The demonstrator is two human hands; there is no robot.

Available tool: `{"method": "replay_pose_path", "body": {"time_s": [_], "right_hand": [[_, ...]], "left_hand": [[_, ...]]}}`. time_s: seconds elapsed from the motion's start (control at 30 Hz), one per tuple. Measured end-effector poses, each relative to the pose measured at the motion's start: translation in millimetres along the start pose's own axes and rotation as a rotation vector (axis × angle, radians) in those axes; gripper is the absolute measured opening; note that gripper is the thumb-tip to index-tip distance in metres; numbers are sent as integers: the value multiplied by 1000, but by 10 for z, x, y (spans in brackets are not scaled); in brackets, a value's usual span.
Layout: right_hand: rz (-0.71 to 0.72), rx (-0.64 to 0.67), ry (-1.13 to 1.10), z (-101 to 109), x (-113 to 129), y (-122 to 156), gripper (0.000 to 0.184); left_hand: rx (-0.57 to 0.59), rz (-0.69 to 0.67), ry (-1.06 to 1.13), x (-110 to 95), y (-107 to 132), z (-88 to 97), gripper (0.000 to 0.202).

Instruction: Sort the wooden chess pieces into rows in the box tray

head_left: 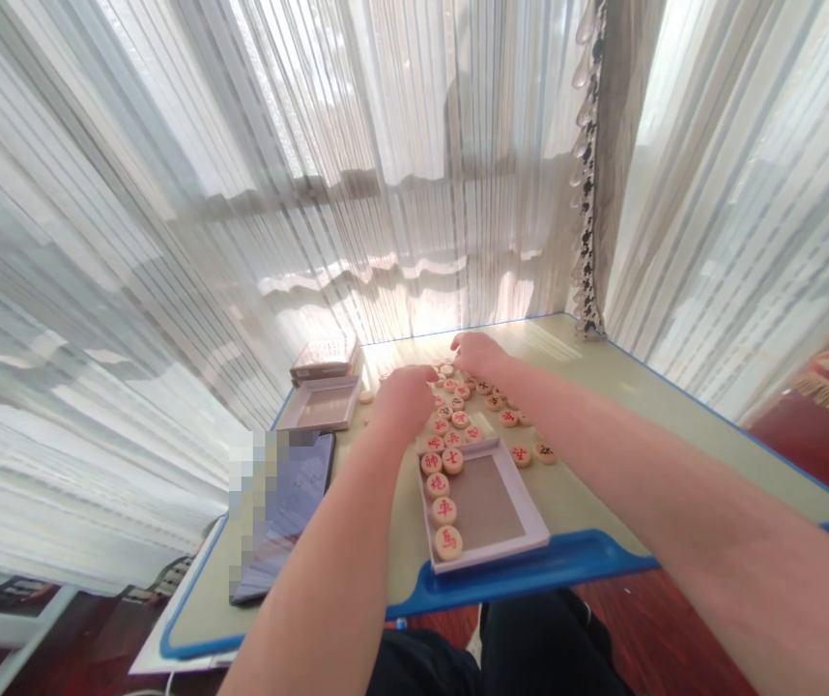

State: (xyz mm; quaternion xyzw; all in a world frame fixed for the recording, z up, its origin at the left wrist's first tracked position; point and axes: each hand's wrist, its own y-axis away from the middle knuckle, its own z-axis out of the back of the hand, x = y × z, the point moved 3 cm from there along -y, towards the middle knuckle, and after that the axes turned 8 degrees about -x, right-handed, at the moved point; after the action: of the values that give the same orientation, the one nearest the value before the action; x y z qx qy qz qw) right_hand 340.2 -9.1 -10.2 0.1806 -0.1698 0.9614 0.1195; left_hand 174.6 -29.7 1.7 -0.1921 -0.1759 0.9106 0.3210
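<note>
From my end, I see loose round game pieces point(460, 419) spread on the table point(603, 372), between the left hand point(405, 401) and the right hand point(481, 356) and on the near side of both. Fingers curve downward, but I cannot tell whether either grasps one; several more sit in the shallow box point(491, 495).
</note>
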Motion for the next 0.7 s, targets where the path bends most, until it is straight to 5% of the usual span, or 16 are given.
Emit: {"method": "replay_pose_path", "body": {"time_s": [0.2,0.3,0.47,0.6,0.7], "right_hand": [[106,-74,-323,239,73,515,29],[32,-56,-558,320,17,820,24],[-103,-37,-772,367,-75,1026,25],[52,-121,-765,401,-19,1049,25],[171,-155,-774,378,45,1106,22]], "left_hand": [[-45,-97,153,-96,19,57,28],[32,-97,317,-172,55,44,26],[262,92,627,-231,88,-21,26],[294,307,846,-199,72,27,27],[312,315,894,-199,67,75,31]]}}
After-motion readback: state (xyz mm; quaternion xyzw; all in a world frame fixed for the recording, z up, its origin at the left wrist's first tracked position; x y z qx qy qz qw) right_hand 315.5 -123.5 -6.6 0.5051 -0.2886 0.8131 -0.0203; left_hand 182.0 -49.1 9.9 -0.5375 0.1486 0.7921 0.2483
